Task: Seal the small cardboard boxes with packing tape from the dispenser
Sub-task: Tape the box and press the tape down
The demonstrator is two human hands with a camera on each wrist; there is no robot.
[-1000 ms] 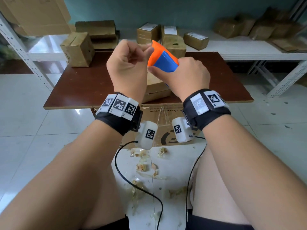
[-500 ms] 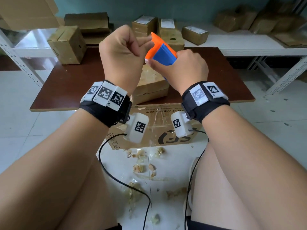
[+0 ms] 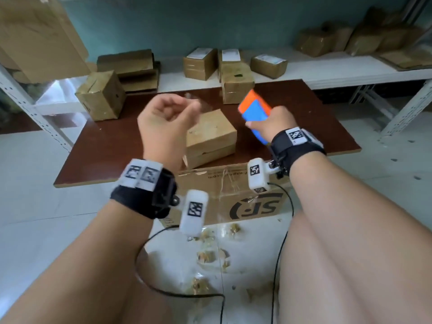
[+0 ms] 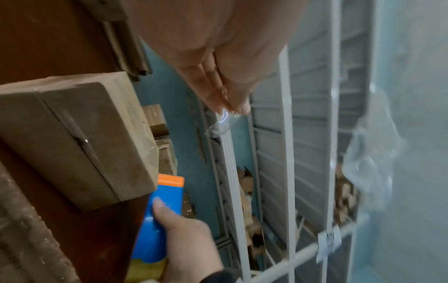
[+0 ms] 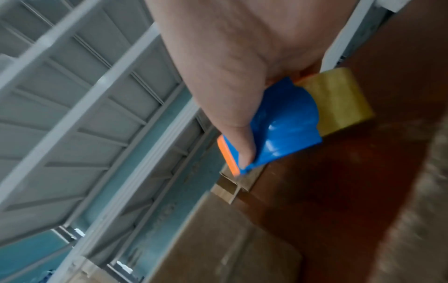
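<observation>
Head view: right hand wraps the blue plastic tape dispenser, its orange end tilted up and away. Left hand, fingers curled, pinches a clear, glossy strip of tape, faint and motion-blurred; whether the strip still joins the dispenser cannot be told. Both hands are raised over the dark brown table; the small cardboard box, matte brown and rectangular, lies between and below them, touching neither, its near-left corner hidden by the left wrist. More boxes stand along the far edge.

Left wrist view: fingertips are pressed together on the shiny tape end. Below, the dispenser sits in the right hand, thumb across its blue face, beside a taped box.

Right wrist view: heavily blurred. Thumb lies on the curved blue shell; the yellowish tape roll protrudes behind it.
</observation>
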